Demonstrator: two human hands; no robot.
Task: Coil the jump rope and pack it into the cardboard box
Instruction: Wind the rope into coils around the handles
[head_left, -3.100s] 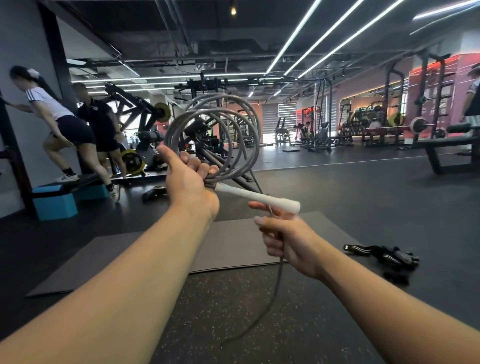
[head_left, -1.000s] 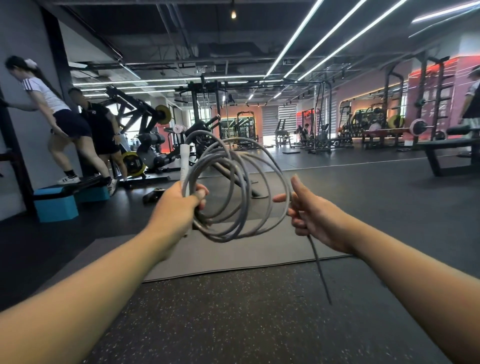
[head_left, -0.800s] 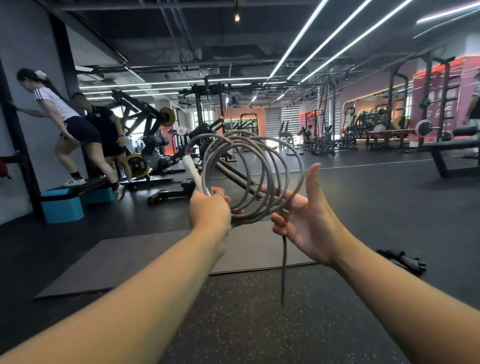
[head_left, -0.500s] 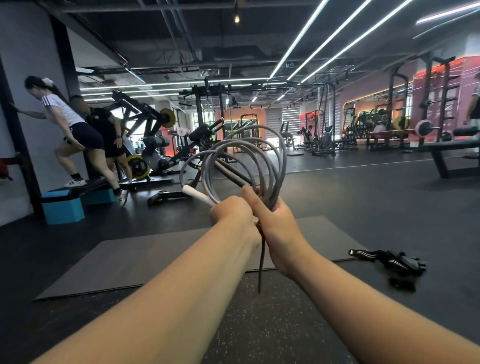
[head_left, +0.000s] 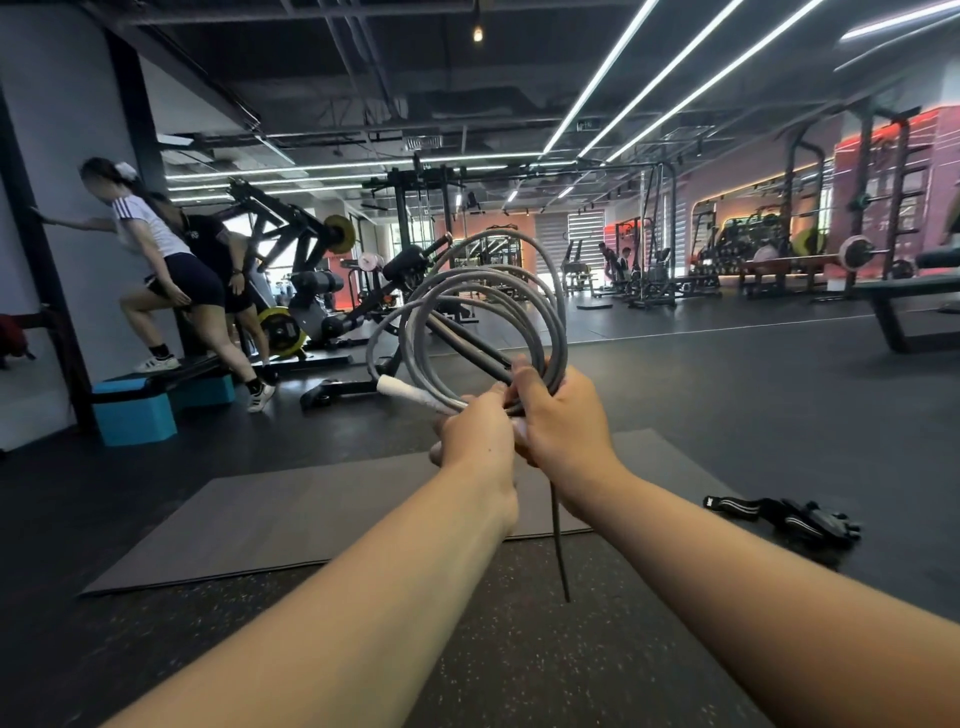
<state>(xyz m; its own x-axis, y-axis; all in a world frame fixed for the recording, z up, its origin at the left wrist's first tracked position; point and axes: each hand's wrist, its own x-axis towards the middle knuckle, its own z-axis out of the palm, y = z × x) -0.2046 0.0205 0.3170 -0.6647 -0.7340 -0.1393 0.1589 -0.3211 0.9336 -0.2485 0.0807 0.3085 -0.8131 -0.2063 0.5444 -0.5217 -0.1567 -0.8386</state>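
Head view. Both hands meet at mid-frame on the gathered bottom of the rope: the left hand is curled shut around the bundle and a white handle, which juts up and to the left from the fist; the right hand, touching the left, pinches the same loops from the right, thumb on the near side. The coil stands roughly upright above the fingers, several grey loops fanned rather than stacked. One loose tail hangs straight down from under the right hand, its tip apart from the floor or nearly so; its long axis is vertical, and the right hand lies nearer to it, so the last wrap probably falls to that hand. The second handle cannot be made out. Below lies a grey mat on dark speckled flooring, with gloves to the right. Beyond, a gym: racks, benches, two people at a blue step. No box appears.
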